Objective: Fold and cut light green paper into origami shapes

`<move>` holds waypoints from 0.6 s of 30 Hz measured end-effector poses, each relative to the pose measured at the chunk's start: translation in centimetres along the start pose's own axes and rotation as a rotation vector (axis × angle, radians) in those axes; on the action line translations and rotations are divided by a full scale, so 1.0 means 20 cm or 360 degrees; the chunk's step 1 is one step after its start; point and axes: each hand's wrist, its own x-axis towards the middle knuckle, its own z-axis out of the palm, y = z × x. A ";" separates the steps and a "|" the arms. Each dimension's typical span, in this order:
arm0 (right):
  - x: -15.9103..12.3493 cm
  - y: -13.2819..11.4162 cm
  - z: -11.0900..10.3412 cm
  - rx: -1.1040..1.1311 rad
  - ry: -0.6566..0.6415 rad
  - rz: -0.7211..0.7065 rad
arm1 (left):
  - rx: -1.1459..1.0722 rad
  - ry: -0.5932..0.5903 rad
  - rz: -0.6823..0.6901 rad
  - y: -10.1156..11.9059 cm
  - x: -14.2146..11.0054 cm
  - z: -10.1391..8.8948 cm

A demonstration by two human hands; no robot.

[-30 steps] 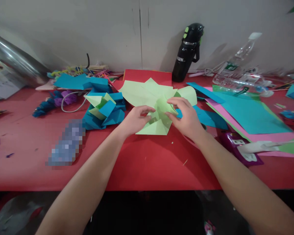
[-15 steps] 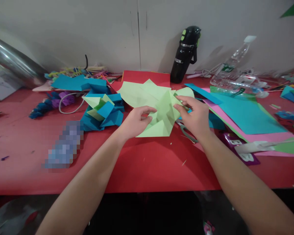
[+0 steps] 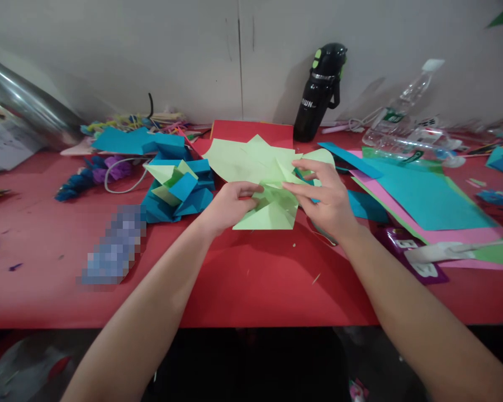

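Between my hands lies a creased, partly folded sheet of light green paper (image 3: 272, 215) on the red tabletop. My left hand (image 3: 235, 205) pinches its left side between thumb and fingers. At its right side, my right hand (image 3: 324, 195) has its fingers on a raised fold, thumb beneath. Behind it rests a larger pale green sheet (image 3: 238, 159), partly covered. Left of my left hand sits a folded paper piece (image 3: 178, 190) in blue and light green. Scissors (image 3: 323, 234) are partly hidden under my right hand.
A black water bottle (image 3: 321, 92) leans at the wall. On the right are blue paper (image 3: 436, 195), pink sheets, clear plastic bottles (image 3: 402, 111) and a white glue gun (image 3: 436, 252) on a purple packet (image 3: 411, 245). A pixelated object (image 3: 117, 245) lies at left, near the red table's (image 3: 276, 290) front edge.
My right hand first lifted the green paper's right flap and opened it outward, then moved back inward, pressing the fold lower. My left hand stays at the left side.
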 end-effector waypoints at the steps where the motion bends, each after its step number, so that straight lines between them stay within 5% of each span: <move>1: 0.00 -0.01 0.00 0.0007 -0.0023 0.0000 | -0.0065 -0.0001 -0.0007 0.00 0.00 0.00; 7: 0.00 -0.04 0.03 0.0061 -0.0202 0.0001 | -0.0379 0.0090 -0.0015 -0.02 0.03 0.02; 18: 0.00 -0.05 0.07 -0.0025 -0.0285 -0.0083 | -0.0232 0.0046 0.0054 0.00 0.00 0.02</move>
